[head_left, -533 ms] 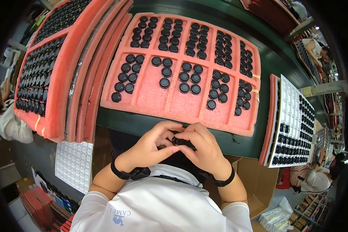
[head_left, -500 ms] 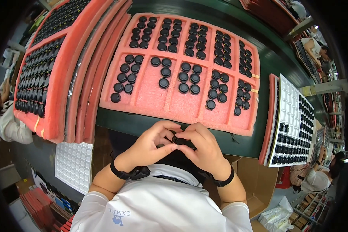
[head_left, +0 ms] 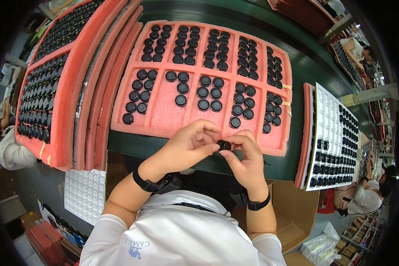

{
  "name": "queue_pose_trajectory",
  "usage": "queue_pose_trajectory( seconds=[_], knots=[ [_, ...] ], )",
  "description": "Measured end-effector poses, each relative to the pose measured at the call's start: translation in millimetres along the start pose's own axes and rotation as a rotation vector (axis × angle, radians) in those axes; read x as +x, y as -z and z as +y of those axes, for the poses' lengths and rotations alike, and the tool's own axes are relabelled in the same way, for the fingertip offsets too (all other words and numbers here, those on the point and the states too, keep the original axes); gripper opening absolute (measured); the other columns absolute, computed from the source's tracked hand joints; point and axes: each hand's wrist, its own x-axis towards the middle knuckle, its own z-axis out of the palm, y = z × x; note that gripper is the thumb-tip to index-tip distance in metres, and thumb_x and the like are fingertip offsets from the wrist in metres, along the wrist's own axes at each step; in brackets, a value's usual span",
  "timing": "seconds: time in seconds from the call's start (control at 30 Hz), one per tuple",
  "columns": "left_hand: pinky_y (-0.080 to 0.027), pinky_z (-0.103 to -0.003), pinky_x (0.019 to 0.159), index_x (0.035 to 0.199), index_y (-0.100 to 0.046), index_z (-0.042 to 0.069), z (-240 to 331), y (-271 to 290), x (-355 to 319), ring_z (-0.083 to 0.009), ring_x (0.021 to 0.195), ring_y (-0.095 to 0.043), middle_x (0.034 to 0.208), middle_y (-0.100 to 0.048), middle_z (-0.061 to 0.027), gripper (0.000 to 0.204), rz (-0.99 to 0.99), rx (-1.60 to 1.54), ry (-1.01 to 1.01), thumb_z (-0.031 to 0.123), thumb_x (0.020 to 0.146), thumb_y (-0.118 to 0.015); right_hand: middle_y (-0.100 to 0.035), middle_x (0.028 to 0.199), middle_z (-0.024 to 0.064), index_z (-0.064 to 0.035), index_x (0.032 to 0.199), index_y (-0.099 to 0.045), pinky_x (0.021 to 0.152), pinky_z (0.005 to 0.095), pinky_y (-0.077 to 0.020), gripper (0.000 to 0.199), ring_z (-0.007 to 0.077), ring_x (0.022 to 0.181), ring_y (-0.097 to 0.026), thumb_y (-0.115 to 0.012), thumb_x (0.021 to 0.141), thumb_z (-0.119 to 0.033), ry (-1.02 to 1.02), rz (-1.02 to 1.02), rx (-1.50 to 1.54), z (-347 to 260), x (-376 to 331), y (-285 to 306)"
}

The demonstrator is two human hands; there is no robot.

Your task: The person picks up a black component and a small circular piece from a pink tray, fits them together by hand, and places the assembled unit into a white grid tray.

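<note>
Between my two hands, just over the near edge of a pink foam tray (head_left: pixel 164 124), is a small black round part (head_left: pixel 224 145) shaped like a short cylinder, perhaps a lens. My right hand (head_left: pixel 247 157) pinches it between thumb and fingers. From the other side, my left hand (head_left: pixel 191 144) has its thumb and fingertips closed on the same part. Similar black round parts (head_left: pixel 204 105) stand in rows in the tray's compartments. The front compartments are only partly filled, with bare pink foam showing towards me.
On the left, a tall stack of pink foam trays (head_left: pixel 82 88) holds many more black parts. White moulded trays (head_left: pixel 328 102), one partly filled, stand to the right. The dark green table (head_left: pixel 128 144) carries the pink tray. Below the right side is a cardboard box (head_left: pixel 292 208). Other people work nearby.
Both hands have moved forward and slightly right, up to the tray's near edge. The black part, mostly hidden by fingers before, now shows between the fingertips. The camera view has shifted slightly.
</note>
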Motion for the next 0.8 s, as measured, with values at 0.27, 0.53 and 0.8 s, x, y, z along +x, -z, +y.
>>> queue_pose_trajectory(
  seconds=[0.27, 0.53, 0.8],
  knots=[
    [-0.050, -0.025, 0.077, 0.113, -0.054, -0.003, 1, -1, 11, -0.0112, 0.088, -0.059, 0.103, -0.061, -0.0074, 0.026, -0.023, -0.108, -0.009, -0.003, 0.087, -0.056, -0.051, 0.093, 0.0055, 0.0001, 0.101, -0.059, 0.071, 0.0238, -0.0453, 0.027, 0.0132, 0.079, -0.051, -0.068, 0.076, 0.003, -0.031, 0.093, 0.272, 5, 6, -5],
    [-0.050, -0.025, 0.077, 0.101, -0.064, -0.001, 7, 13, 36, -0.0124, 0.090, -0.059, 0.100, -0.060, -0.0081, 0.019, 0.152, 0.551, -0.219, -0.003, 0.082, -0.061, -0.052, 0.089, 0.0068, 0.0000, 0.097, -0.058, 0.068, 0.0265, -0.0447, 0.025, 0.0166, 0.076, -0.053, -0.070, 0.074, 0.000, 0.030, 0.238, -0.331, 16, 15, 16],
    [-0.048, -0.030, 0.071, 0.096, -0.066, 0.002, 0, 18, 63, -0.0201, 0.079, -0.057, 0.096, -0.063, -0.0112, 0.018, 0.236, 0.989, -0.285, 0.002, 0.079, -0.063, -0.054, 0.085, 0.0111, -0.0006, 0.091, -0.059, 0.068, 0.0350, -0.0446, 0.025, 0.0271, 0.076, -0.054, -0.072, 0.071, -0.004, 0.133, 0.267, -0.599, 23, 27, 13]
  ],
)
